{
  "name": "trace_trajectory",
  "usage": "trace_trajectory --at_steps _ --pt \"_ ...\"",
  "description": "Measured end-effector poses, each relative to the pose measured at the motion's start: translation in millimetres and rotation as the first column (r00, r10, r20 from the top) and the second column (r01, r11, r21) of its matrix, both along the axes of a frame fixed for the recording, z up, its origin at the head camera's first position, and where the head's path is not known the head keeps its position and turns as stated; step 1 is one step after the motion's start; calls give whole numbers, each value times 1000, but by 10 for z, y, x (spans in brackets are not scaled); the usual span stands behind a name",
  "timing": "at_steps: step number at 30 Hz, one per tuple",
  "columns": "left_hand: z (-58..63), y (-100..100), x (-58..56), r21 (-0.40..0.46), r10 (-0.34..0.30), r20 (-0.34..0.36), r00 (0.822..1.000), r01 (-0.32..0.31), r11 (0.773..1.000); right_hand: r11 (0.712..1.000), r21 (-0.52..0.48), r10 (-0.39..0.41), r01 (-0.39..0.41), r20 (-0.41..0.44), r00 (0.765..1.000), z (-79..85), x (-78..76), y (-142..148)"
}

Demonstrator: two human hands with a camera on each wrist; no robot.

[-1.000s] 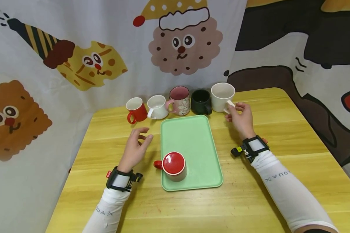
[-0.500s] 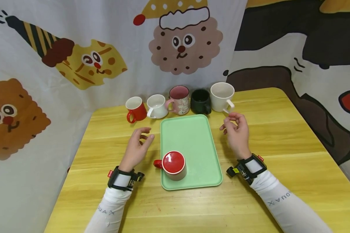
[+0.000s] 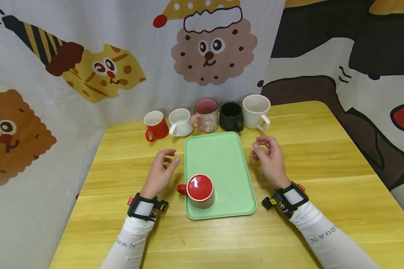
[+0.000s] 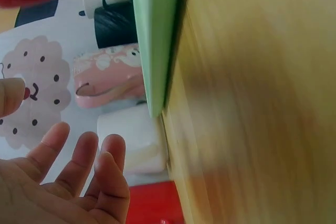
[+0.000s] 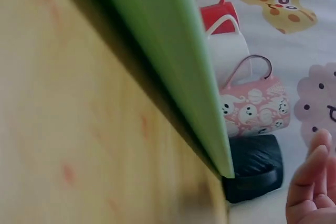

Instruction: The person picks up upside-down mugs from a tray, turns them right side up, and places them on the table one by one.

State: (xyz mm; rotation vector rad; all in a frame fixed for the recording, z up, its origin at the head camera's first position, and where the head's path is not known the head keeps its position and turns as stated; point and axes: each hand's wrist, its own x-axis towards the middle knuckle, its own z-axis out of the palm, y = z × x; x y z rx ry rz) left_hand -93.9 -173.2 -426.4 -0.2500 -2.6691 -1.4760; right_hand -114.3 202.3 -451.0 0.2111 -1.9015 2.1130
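Observation:
My left hand (image 3: 159,173) hovers left of the green tray (image 3: 227,168), fingers loosely bent and holding nothing. On the tray's near left part stands a mug with a red top face (image 3: 200,188), its red handle pointing left over the rim; it looks upside down. To the right of the tray my right hand (image 3: 271,160) is held with relaxed fingers, nothing in its grasp. Behind the tray stand a red mug (image 3: 161,129), a white mug (image 3: 185,129), a pink patterned mug (image 3: 210,121), a black mug (image 3: 229,121) and a larger white mug (image 3: 254,116) in a row.
The wooden table (image 3: 222,243) carries everything and ends at a cloth backdrop (image 3: 128,22) with cartoon prints. The row of mugs stands close to the table's far edge, just beyond the tray.
My right hand has let go of the large white mug's handle and drawn back toward me, to the tray's right side. My left hand has shifted only slightly.

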Motion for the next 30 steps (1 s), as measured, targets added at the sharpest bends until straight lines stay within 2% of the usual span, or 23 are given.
trace_trajectory --at_steps 4,7,9,12,15,19,24,30 --pt "-14 -52 -12 -30 4 -2 1000 -4 1000 988 144 56 -50 -37 998 81 9 39" --pt "3 -84 -22 -45 6 -9 1000 -7 999 957 286 71 -54 -50 996 149 10 80" --pt "19 -94 -34 -57 1 -20 1000 -2 998 919 392 75 -50 -48 996 193 10 112" --pt "47 -99 -54 -84 -11 -35 999 8 996 839 543 81 -37 -57 995 255 10 145" --pt "78 -108 -87 -113 -26 -38 999 21 993 766 643 110 -29 -87 990 311 3 159" --pt "148 -130 -126 -145 -53 -35 998 47 988 696 718 157 -7 -143 977 367 -15 170" --pt "253 -169 -131 -184 -108 -2 994 106 977 625 780 198 -9 -147 969 426 6 188" --pt "373 -239 -44 -257 -224 73 972 236 937 510 860 252 -10 -138 958 487 56 216"
